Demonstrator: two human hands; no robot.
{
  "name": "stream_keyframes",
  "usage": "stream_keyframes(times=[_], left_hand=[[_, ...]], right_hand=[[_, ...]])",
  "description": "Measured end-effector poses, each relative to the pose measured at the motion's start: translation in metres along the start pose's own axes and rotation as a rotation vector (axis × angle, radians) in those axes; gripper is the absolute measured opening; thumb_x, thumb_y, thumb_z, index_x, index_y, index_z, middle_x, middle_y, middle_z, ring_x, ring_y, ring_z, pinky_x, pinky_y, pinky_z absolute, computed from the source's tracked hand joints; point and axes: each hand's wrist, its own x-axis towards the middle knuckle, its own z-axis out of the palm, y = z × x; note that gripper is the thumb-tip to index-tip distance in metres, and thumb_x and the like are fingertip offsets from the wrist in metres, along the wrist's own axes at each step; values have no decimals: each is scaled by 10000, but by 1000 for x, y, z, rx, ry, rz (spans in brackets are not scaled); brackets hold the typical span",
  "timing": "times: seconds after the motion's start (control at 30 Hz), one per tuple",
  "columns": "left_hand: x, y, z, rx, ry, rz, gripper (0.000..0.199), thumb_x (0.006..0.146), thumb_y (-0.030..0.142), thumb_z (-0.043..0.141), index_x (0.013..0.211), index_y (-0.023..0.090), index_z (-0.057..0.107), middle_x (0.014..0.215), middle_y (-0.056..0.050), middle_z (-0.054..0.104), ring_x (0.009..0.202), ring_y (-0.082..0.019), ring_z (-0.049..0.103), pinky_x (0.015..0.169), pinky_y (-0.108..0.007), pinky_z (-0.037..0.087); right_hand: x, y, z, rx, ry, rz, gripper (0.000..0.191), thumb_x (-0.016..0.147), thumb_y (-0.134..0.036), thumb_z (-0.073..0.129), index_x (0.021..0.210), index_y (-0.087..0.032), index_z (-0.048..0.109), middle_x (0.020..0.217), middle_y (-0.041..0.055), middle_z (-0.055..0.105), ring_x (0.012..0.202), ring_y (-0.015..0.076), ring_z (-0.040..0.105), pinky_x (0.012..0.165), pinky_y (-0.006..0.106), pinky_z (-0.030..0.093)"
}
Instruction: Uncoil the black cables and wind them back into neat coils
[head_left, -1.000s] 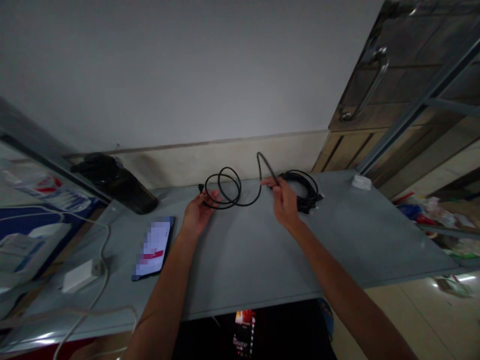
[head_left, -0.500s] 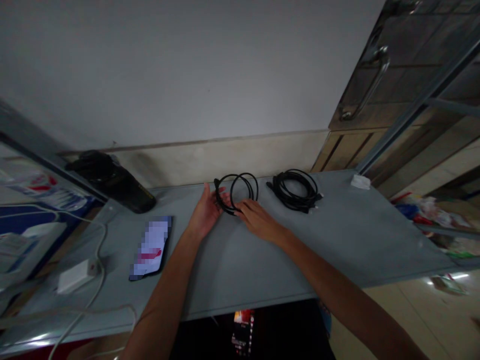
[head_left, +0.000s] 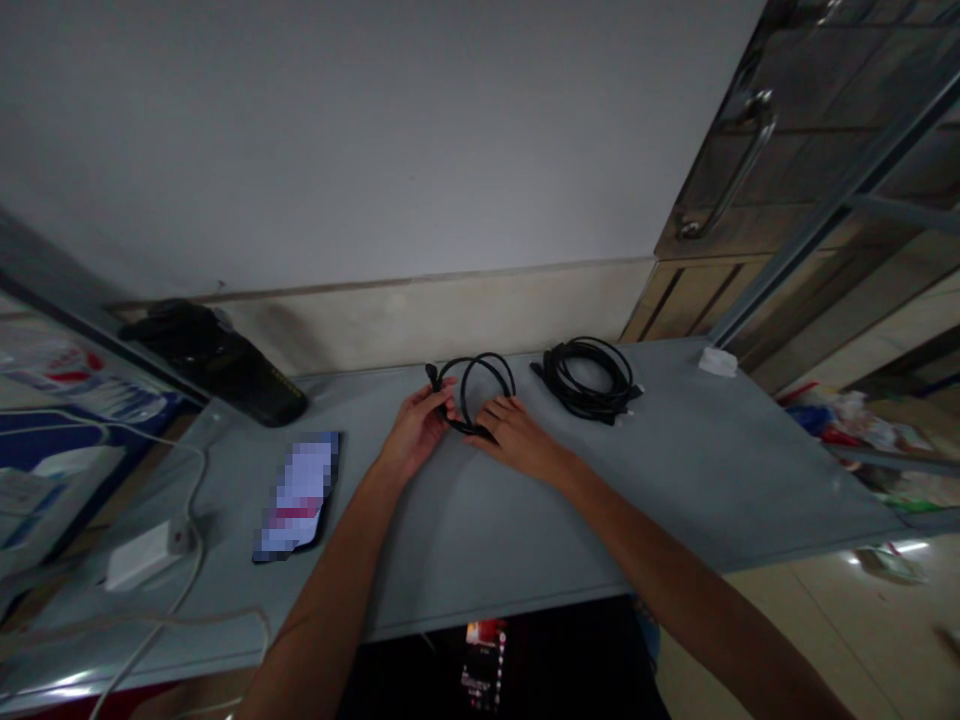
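A thin black cable (head_left: 466,384) lies in loose loops between my hands near the back of the grey table. My left hand (head_left: 421,420) is closed on the left side of the loops, thumb against the fingers, with a black connector end (head_left: 432,372) poking up just above it. On the near right part of the same loops, my right hand (head_left: 516,432) is closed with its fingers bent over the cable. To the right of it rests a second black cable (head_left: 589,380), coiled, with plug ends at its lower right.
A phone (head_left: 298,495) lies left of my left arm, with a black bottle (head_left: 217,360) on its side behind it. A white power adapter (head_left: 146,555) and a white cord (head_left: 196,500) are farther left. A small white item (head_left: 718,362) sits at the right. A wall stands behind.
My left fingers, spread before, have closed on the cable. My right hand has shifted slightly right and down, and the loops have leaned lower and changed shape. The coiled cable stays put.
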Motion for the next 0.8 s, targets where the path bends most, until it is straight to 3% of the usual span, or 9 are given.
stream_keyframes(times=[0.17,0.27,0.4,0.5,0.63,0.8], left_hand=[[3,-2,1,-31,45,-42,472,930,581,910,1055,134,825,797,-37,730,638,-135,648,624,-271,607],[4,-6,2,-17,69,-67,569,913,704,878,1012,147,818,903,-85,791,703,-172,709,634,-301,628],[4,-15,3,56,103,8,450,764,463,1054,964,143,809,911,-65,791,702,-158,701,599,-278,587],[5,-19,2,95,112,62,417,685,309,1068,953,137,798,876,-45,774,708,-153,695,616,-281,572],[7,-20,-2,117,118,117,372,721,328,1016,938,144,776,910,-60,786,708,-160,693,647,-306,559],[12,-19,-10,193,219,188,389,747,325,964,1023,165,740,886,-65,803,712,-189,708,721,-327,562]], right_hand=[[0,0,2,-48,-47,1,424,1161,-537,621,1290,-162,771,1003,117,813,999,271,762,1049,443,539],[-1,0,5,-58,-45,-4,401,1169,-513,617,1280,-173,799,979,119,829,939,268,784,1028,431,555],[-2,1,8,-60,-37,2,391,1165,-517,625,1238,-191,829,946,115,828,880,259,780,987,417,568],[-3,1,9,-59,-45,3,357,1159,-488,644,1248,-195,828,935,112,821,857,260,767,967,419,568],[-2,2,7,-28,-36,-1,277,1153,-427,662,1220,-203,810,963,99,812,919,254,757,1011,424,541],[0,8,-6,-10,61,68,62,1068,-242,733,1101,-210,775,1073,98,800,1141,295,711,1141,492,479]])
